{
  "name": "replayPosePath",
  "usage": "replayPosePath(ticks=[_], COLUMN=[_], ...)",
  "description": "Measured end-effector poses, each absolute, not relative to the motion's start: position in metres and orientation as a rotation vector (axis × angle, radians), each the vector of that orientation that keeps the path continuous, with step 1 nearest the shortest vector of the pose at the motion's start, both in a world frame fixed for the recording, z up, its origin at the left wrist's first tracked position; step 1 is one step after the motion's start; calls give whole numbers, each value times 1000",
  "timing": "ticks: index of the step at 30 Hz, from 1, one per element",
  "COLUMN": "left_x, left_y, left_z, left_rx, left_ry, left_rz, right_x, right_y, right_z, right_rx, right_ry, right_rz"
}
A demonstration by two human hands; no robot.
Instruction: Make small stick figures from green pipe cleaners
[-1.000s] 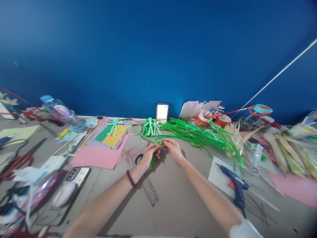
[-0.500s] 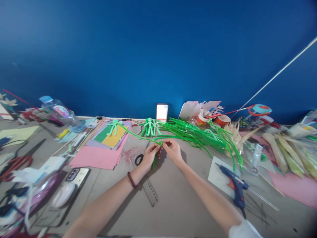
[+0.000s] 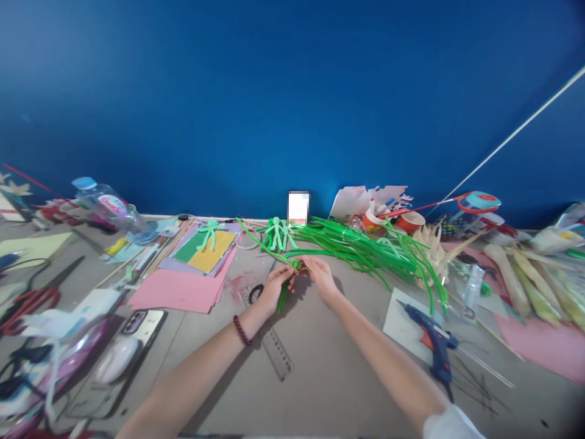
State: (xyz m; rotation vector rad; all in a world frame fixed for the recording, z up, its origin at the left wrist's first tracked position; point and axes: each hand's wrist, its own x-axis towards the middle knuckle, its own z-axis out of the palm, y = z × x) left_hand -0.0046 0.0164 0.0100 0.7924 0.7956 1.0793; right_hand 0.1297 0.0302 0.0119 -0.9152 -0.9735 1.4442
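Observation:
Green pipe cleaners, twisted into a small knot or coil, are between my two hands above the middle of the table. My left hand is closed on them, with stems hanging below its fingers. One long end slants up and to the left from the knot. The fingers of my right hand pinch at the knot's right side; what exactly lies between the fingertips is too small to tell. Just behind the hands stand light green pipe-cleaner figures. A large bundle of green pipe cleaners lies behind and to the right.
A clear ruler and scissors with black handles lie by my left wrist. Pink paper, a phone and a plastic bottle are leftward. Rightward lie a glue gun and paper cups. A blue wall rises behind.
The long loose pipe-cleaner end has swung upward, from nearly level to a steeper slant. My hands have barely moved and stay at the knot.

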Motion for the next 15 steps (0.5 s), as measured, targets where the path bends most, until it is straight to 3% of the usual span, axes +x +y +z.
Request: replayPosePath(ticks=[15], left_x=[-3], left_y=[15], left_z=[9], left_rx=[951], left_ry=[826], left_rz=[1072], right_x=[159], right_y=[32], right_z=[20], right_rx=[-743], right_ry=[-1263], right_rz=[1869])
